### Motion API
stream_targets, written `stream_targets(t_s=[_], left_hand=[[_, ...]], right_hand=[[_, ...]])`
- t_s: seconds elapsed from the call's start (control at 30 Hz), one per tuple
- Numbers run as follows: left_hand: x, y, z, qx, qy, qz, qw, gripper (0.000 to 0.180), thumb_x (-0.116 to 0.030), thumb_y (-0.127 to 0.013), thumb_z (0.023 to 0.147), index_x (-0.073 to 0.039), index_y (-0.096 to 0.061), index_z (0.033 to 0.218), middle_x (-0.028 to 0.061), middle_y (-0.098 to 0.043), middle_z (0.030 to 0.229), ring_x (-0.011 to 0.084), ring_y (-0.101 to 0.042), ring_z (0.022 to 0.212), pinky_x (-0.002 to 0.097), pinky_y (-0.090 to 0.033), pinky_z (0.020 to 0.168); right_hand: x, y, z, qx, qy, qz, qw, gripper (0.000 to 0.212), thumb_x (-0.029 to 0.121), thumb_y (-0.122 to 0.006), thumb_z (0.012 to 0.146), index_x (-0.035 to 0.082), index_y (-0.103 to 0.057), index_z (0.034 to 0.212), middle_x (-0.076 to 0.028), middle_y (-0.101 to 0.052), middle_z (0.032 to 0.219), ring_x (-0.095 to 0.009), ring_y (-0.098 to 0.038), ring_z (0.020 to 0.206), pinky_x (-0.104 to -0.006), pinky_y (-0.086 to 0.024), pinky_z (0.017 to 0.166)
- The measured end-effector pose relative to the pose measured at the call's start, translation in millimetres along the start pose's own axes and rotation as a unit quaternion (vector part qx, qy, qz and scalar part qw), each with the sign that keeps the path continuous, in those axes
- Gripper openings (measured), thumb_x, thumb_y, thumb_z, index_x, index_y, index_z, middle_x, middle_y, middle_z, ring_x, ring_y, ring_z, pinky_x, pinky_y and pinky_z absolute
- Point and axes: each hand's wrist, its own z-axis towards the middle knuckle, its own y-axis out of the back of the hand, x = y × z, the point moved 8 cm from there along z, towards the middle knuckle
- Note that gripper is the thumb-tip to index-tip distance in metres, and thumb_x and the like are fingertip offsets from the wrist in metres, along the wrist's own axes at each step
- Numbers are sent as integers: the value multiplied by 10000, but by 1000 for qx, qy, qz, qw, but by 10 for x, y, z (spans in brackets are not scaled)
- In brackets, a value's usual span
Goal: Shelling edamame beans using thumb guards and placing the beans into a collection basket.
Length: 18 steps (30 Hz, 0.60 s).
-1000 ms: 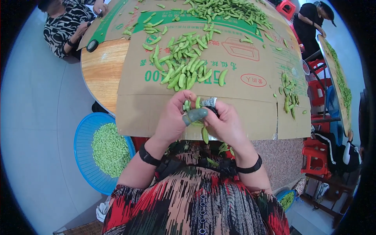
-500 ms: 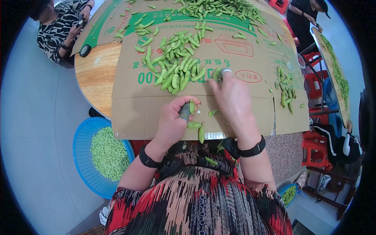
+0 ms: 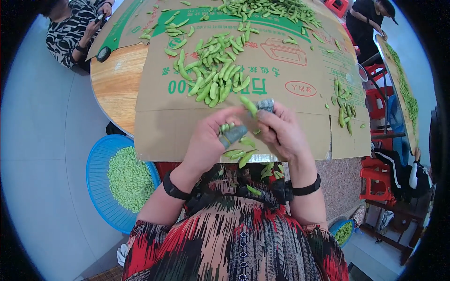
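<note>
My left hand [image 3: 202,140] is curled around a few shelled green soybeans [image 3: 227,127]; a grey wrapping [image 3: 233,136] covers one of its digits. Just to its right, my right hand [image 3: 283,131] pinches a green soybean pod [image 3: 249,106], and a patterned grey cover [image 3: 266,106] sits on one of its fingers. The pod's tip reaches toward the left fingers. Beyond both hands, a heap of whole pods [image 3: 218,75] lies on the printed cardboard [image 3: 159,126]. Several pods or husks [image 3: 245,159] lie below the hands at the cardboard's near edge.
A blue basket [image 3: 97,196] of shelled beans stands low at the left. More pods [image 3: 262,10] cover the far end; a small group [image 3: 344,110] is at the right. People sit or stand around, with red stools [image 3: 376,182] and another table [image 3: 398,84] at right.
My right hand has come back from the pod heap toward my left hand, bringing a pod. Beans now show in my left fingers, and more husks lie on my lap.
</note>
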Motion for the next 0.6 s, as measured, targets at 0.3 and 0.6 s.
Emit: stream_targets(t_s=[0.3, 0.6], left_hand=[[-48, 127, 89, -45, -39, -267, 962, 118, -65, -628, 825, -32, -635, 938, 6, -636, 849, 40, -528, 704, 178, -399, 628], [-147, 161, 64, -104, -131, 18, 986, 79, -3, -603, 791, -17, -610, 868, -31, -586, 807, 51, -508, 759, 205, -411, 676]], right_hand=[[-71, -321, -191, 162, -57, 27, 985, 179, 188, -411, 963, 68, -513, 877, 43, -472, 675, -26, -359, 530, -182, -284, 455], [-140, -276, -149, 113, -44, -102, 987, 173, 162, -407, 956, 69, -528, 875, 66, -457, 662, -13, -377, 546, -169, -304, 473]])
